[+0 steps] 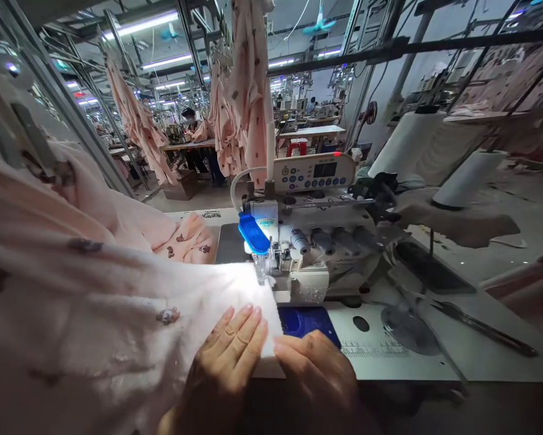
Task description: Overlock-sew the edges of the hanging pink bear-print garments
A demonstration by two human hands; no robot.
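Note:
A pink fabric piece with small printed animals (130, 314) drapes over the left side and runs up to the presser foot of a white overlock sewing machine (339, 229). My left hand (232, 350) lies flat on it, fingers stretched towards the needle area. At the cloth's right edge, my right hand (319, 368) is closed, thumb and forefinger pinching the border. A lamp lights the cloth brightly near the foot. The blue finger guard (254, 234) sits just above that spot.
To the right lie tweezers (484, 329) on the machine table (366, 362). Two white thread cones (407, 142) stand behind it. Pink garments (250, 78) hang ahead. Farther back a person (190, 124) sits at another machine. A dark bar (343, 57) crosses above.

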